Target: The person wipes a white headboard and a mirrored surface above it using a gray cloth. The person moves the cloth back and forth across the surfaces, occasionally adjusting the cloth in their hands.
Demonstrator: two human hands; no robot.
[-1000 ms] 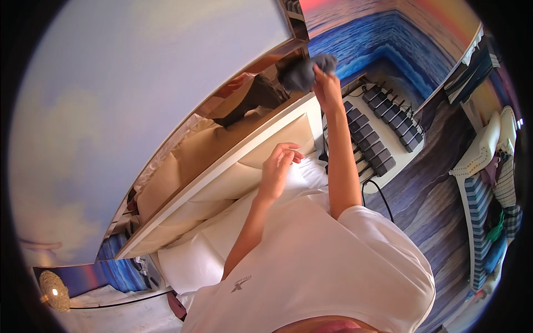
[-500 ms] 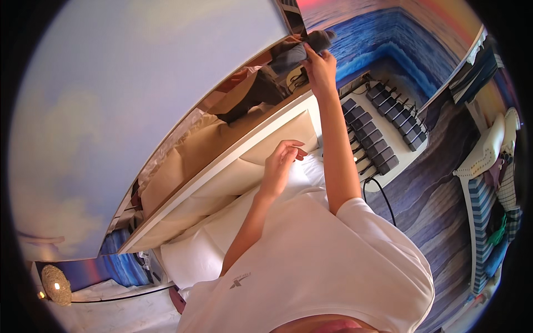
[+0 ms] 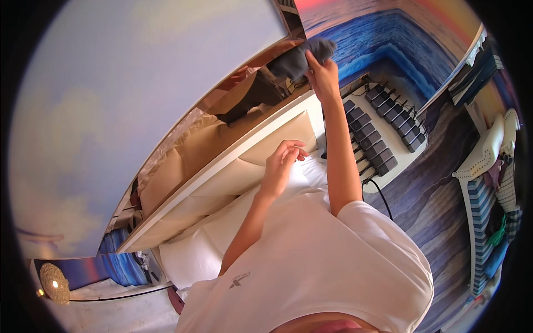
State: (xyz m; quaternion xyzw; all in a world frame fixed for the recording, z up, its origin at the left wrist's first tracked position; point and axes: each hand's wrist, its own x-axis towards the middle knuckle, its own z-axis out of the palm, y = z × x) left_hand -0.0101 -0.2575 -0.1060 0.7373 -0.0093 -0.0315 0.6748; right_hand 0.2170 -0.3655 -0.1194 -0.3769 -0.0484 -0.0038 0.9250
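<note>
A dark grey cloth point(image 3: 319, 51) is gripped in my right hand point(image 3: 325, 75), at the end of my outstretched arm. It lies at the far right end of a mirror strip point(image 3: 183, 139), seemingly against the glass, where a dark reflection of it shows. My left hand point(image 3: 282, 164) hangs in front of the cream padded headboard point(image 3: 283, 136), its fingers loosely bent and apart, with nothing in them.
White pillows point(image 3: 191, 255) lie below the headboard. To the right, a white bedside table point(image 3: 383, 169) carries rows of black blocks with cables. A striped armchair point(image 3: 482, 222) with clothes stands farther right. A woven round lamp point(image 3: 54, 283) is at lower left.
My right hand has shifted slightly down and right with the cloth, which now looks spread wider. My left hand has stayed about where it was.
</note>
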